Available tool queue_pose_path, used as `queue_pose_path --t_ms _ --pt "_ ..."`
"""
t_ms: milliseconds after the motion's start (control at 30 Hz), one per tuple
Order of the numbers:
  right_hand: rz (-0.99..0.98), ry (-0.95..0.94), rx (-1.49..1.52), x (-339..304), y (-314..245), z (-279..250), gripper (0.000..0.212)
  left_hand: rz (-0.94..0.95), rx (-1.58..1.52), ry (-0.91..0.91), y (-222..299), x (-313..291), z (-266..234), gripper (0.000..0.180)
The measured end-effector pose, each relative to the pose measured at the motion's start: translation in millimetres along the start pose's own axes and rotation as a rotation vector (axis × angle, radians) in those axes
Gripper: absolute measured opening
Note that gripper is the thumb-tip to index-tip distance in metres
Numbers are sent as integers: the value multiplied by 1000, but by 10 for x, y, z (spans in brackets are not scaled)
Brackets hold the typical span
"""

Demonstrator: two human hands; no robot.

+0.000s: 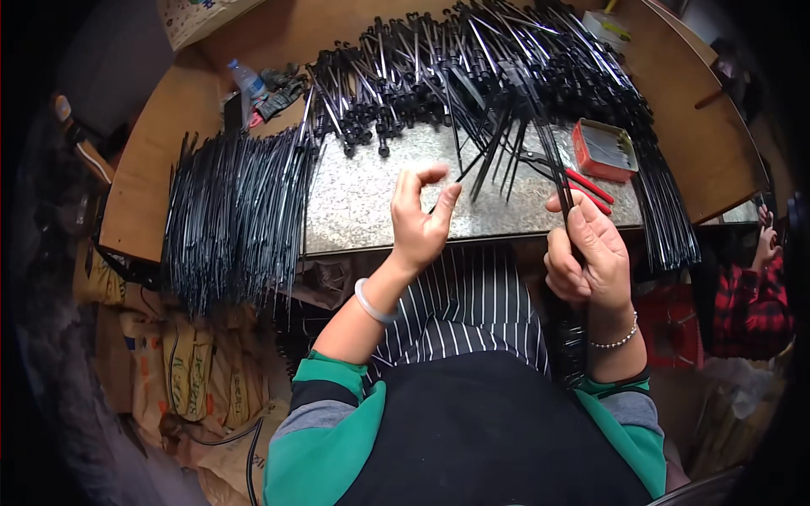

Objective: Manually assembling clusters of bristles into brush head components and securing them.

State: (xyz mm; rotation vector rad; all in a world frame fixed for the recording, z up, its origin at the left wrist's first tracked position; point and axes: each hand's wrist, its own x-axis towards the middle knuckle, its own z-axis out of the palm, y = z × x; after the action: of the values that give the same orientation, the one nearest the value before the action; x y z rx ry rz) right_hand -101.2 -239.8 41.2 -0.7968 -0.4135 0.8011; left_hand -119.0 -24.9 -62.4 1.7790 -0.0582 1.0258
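My right hand [591, 253] pinches a few long thin black rods [561, 169] between thumb and fingers. They slant up into a fan of dark rods [498, 148] spread over the bench middle. My left hand [418, 215] is raised left of that fan, its thumb and curled index finger apart. One rod's tip reaches the left thumb; whether it is touched I cannot tell. Red-handled pliers [591, 187] lie just beyond my right hand, partly hidden by the rods. Beside them stands a red open tin [603, 152].
A large heap of metal rods with black knobs [396, 76] fills the bench's back. Thin dark rods [236, 219] hang over the left front edge, others [666, 202] over the right. A plastic bottle [246, 80] stands back left. Another person's plaid sleeve [751, 312] shows at right.
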Motion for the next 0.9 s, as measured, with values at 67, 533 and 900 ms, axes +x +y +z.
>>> queue_pose_path --t_ms 67,533,900 --pt "-14 83 -141 -42 -62 12 30 -316 -338 2 -68 214 264 37" --pt "-464 214 -1456 -235 1568 -1527 13 -163 -237 -631 100 510 314 19" --pt "-273 58 -1519 48 447 -1042 17 121 239 -622 -53 242 203 22"
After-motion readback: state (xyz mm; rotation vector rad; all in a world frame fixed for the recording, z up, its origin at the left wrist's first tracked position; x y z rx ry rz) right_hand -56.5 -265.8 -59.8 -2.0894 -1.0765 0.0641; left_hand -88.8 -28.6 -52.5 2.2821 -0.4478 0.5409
